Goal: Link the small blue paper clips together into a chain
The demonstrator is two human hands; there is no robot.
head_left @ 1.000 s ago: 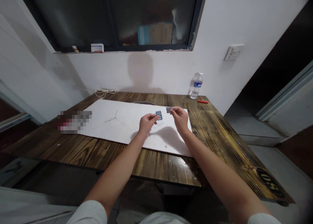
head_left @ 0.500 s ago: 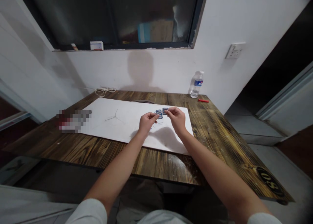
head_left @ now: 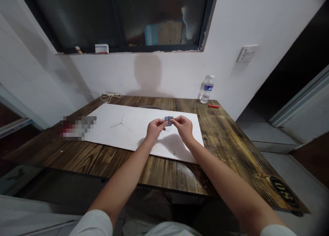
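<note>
Small flat blue-grey pieces (head_left: pixel 168 120) sit bunched together, their markings too small to read. The left hand (head_left: pixel 155 130) and right hand (head_left: pixel 184 128) nearly meet, pinching them above a white board (head_left: pixel 133 136).

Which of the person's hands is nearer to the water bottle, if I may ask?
Right: the right hand is in front of the water bottle and to its left; the left hand is farther left.

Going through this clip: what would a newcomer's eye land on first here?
The left hand and right hand stand out first, pinching a small blue object between them over a large white board. The board lies on a dark wooden table. A plastic water bottle stands at the table's far right corner, below a wall socket on the white wall.
</note>
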